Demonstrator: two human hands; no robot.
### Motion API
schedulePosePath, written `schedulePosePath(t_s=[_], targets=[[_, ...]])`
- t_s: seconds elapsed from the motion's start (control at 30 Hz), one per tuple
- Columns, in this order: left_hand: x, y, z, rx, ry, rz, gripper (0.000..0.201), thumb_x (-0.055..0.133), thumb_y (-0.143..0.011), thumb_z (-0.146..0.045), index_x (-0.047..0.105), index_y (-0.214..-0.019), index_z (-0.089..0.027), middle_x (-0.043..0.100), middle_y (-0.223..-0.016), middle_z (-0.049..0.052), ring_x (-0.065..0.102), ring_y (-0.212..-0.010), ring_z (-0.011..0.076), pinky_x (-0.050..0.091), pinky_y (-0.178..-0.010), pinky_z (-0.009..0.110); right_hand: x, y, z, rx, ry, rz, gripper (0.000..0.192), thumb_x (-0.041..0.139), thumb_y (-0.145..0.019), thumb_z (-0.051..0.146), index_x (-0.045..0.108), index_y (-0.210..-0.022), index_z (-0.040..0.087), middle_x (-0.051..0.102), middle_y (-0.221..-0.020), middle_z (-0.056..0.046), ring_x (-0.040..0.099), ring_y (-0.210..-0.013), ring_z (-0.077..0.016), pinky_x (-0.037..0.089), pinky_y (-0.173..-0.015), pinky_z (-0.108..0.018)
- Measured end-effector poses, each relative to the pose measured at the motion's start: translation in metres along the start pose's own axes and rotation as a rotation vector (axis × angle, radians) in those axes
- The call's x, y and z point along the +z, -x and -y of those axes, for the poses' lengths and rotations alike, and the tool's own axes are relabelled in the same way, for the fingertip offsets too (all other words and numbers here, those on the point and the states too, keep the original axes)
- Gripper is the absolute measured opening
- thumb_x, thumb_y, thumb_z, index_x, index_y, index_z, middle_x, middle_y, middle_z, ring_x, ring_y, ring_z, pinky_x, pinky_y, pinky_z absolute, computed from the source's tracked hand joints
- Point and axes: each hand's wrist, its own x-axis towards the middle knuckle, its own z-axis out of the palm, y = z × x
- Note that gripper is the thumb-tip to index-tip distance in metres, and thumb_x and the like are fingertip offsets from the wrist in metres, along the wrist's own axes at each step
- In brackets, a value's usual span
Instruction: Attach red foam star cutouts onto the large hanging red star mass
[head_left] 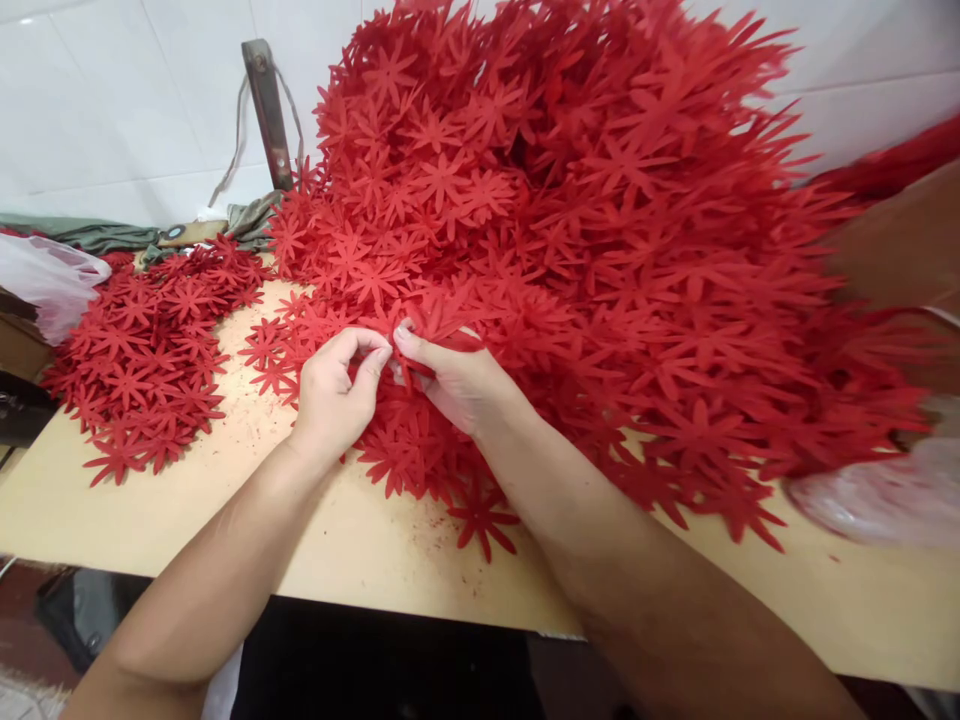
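Observation:
My left hand [341, 380] is closed in a pinch, thumb against forefinger, at the near edge of a big heap of red flower-shaped cutouts [540, 200]. Right beside it, my right hand [450, 365] is closed on a red flower cutout [409, 375], its thumb on top and some petals showing below the fingers. The fingertips of both hands almost meet at this piece. What exactly lies between my left fingertips is too small to make out, though it seems to be part of the same cutout.
A smaller pile of red cutouts [157, 350] lies on the left of the pale table [262, 530]. Plastic bags [52, 280] sit at the left and right. A dark upright bar [268, 115] leans by the tiled wall, near green cloth [82, 232]. A cardboard box [900, 245] stands at right.

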Motion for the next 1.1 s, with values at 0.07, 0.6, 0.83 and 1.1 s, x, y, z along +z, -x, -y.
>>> schedulePosePath(t_s=[0.07,0.6,0.83,1.1], targets=[[-0.001,0.0,0.0,0.063,-0.051,-0.026,0.008,0.059,-0.078,-0.022,0.063,-0.071,-0.021,0.063,-0.079,0.001,0.056,-0.078,0.0135,0.043,-0.079,0.025,0.001,0.0,0.002,-0.055,-0.008,-0.029,0.029,0.078,-0.054,0.03,0.053,-0.064,0.019,0.052,-0.059,0.008,0.05,-0.057,-0.006,0.046,-0.057,-0.022],[-0.006,-0.012,0.001,-0.487,0.512,-0.178,0.014,0.063,-0.075,-0.023,0.05,-0.073,-0.019,0.054,-0.058,-0.006,0.053,-0.053,0.0064,0.047,-0.056,0.018,-0.007,-0.007,0.016,0.014,-0.075,-0.153,0.023,0.076,-0.06,0.025,0.056,-0.07,0.019,0.055,-0.06,0.008,0.051,-0.05,-0.0046,0.044,-0.049,-0.019],[-0.003,-0.01,-0.001,-0.672,0.73,-0.118,0.007,0.059,-0.072,-0.013,0.055,-0.077,-0.015,0.064,-0.064,-0.003,0.059,-0.055,0.0079,0.05,-0.059,0.02,0.001,-0.001,0.007,0.188,-0.068,-0.03,0.013,0.067,-0.065,0.015,0.06,-0.076,0.017,0.063,-0.065,0.003,0.059,-0.056,-0.006,0.049,-0.056,-0.021],[0.001,-0.012,0.007,-0.837,0.874,-0.136,0.004,0.053,-0.078,-0.014,0.053,-0.074,-0.015,0.064,-0.061,-0.002,0.057,-0.05,0.0046,0.045,-0.052,0.015,0.007,0.001,-0.001,0.105,-0.146,0.006,0.014,0.07,-0.057,0.013,0.058,-0.063,0.016,0.063,-0.062,0.002,0.057,-0.059,-0.0078,0.049,-0.062,-0.023]])
